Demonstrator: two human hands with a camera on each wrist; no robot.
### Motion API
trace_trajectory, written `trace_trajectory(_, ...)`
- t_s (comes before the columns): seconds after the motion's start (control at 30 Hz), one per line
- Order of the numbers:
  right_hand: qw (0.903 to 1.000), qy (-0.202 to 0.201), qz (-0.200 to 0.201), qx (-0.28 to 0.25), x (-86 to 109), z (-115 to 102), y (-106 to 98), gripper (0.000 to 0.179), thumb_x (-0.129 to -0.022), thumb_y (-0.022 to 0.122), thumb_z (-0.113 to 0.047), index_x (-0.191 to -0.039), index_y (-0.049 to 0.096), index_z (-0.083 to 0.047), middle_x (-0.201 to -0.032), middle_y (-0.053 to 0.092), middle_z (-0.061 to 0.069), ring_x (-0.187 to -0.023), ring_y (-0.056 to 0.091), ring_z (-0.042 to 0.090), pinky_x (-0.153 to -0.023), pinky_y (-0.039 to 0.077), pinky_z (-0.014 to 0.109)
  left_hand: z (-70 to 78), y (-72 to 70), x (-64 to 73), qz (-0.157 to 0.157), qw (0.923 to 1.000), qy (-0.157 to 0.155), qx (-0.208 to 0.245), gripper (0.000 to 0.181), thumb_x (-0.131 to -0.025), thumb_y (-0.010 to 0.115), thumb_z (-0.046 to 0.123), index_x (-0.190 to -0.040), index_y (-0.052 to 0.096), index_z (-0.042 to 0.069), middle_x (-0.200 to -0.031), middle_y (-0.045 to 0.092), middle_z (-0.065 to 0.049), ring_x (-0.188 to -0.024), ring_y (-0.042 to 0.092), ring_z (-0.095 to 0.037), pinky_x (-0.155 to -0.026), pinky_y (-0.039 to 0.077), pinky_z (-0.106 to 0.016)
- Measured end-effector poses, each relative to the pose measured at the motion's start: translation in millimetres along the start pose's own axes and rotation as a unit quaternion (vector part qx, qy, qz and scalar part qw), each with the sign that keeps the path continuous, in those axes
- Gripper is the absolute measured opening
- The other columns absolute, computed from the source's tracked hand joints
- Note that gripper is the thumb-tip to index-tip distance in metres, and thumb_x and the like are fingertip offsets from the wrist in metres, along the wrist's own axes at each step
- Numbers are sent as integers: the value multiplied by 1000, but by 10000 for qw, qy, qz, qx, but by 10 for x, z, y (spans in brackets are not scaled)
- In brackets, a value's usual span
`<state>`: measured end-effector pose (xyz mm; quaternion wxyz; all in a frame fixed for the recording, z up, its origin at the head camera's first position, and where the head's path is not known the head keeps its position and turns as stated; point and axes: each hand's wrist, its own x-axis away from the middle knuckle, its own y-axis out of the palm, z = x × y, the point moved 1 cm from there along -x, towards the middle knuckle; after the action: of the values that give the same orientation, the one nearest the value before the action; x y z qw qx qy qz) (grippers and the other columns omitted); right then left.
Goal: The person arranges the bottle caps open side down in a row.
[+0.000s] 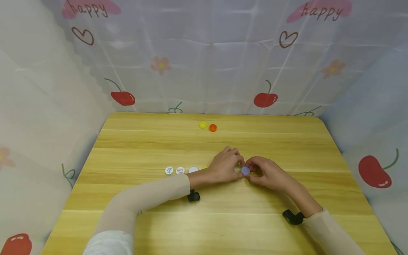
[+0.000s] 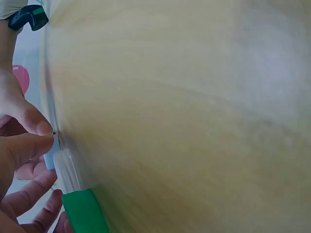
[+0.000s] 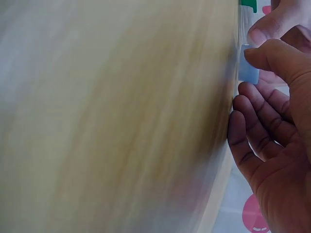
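Note:
Near the middle of the table, my left hand (image 1: 224,165) and right hand (image 1: 270,173) meet at a small round blue cap (image 1: 245,170). Each hand pinches it between thumb and fingers, with the thumb tips close together in both wrist views. The blue cap (image 3: 249,68) stands against the table surface. Right beside it, under my left hand, are a clear ribbed cylinder (image 2: 69,170) and a green piece (image 2: 86,211). Left of my left hand lie a plain white disc (image 1: 193,170), one with red print (image 1: 180,170) and one with green print (image 1: 169,170).
Toward the back of the wooden table (image 1: 153,141) lie a yellow cap (image 1: 203,125) and an orange cap (image 1: 213,128). A yellow edge (image 1: 205,167) peeks out behind my left wrist. White printed curtains (image 1: 207,63) surround the table's back and sides.

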<state>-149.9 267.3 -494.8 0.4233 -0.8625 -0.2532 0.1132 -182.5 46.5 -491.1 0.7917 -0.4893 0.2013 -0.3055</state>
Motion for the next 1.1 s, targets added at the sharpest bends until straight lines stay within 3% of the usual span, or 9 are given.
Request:
trace_trajectory(0.33, 10000, 28, -53, 33, -23, -12, -18, 29, -94, 83, -13, -120, 70, -15, -106, 70, -6, -94, 63, 9, -84, 58, 26, -32, 4, 8, -93, 9998, -127, 147, 26, -92, 84, 44, -112, 79, 28, -115, 65, 8, -103, 50, -13, -83, 45, -23)
trace_trajectory(0.57, 9999, 69, -144, -33, -13, 3, -67, 41, -92, 88, -29, -125, 70, -14, -109, 71, -7, -97, 66, 11, -87, 59, 28, -131, -102, 34, -165, 9993, -255, 215, 45, -89, 82, 59, -120, 79, 26, -126, 67, 7, -114, 57, -17, -96, 48, -37)
trace_trajectory(0.67, 9996, 169, -188, -133, -78, 10, -95, 45, -94, 85, -36, -129, 69, -12, -110, 71, -5, -99, 67, 11, -87, 59, 28, -302, -241, 66, -89, 9982, -469, 376, 52, -91, 78, 63, -126, 77, 24, -128, 68, 5, -117, 61, -19, -99, 51, -40)
trace_trajectory(0.77, 9993, 238, -166, -253, -218, 5, -123, 45, -96, 82, -39, -129, 70, -11, -109, 72, -2, -99, 67, 13, -86, 60, 30, -550, -394, 93, 68, 9947, -821, 615, 47, -97, 75, 56, -128, 75, 19, -127, 70, 2, -117, 65, -19, -101, 55, -40)
trace_trajectory(0.93, 9970, 362, -158, -658, -517, 10, -139, 44, -96, 83, -36, -129, 72, -10, -109, 74, 2, -98, 67, 15, -83, 58, 27, -976, -580, 83, 329, 9823, -1420, 1180, 43, -103, 74, 38, -135, 71, 10, -127, 72, -5, -118, 67, -21, -105, 56, -40)
trace_trajectory(1.1, 9955, 411, -220, -826, -901, 12, -117, 47, -96, 84, -34, -133, 71, -8, -113, 75, 6, -101, 68, 16, -89, 58, 28, -1251, -694, 62, 507, 9702, -1766, 1578, 49, -103, 72, 31, -143, 66, 4, -131, 70, -11, -121, 67, -27, -107, 55, -45)
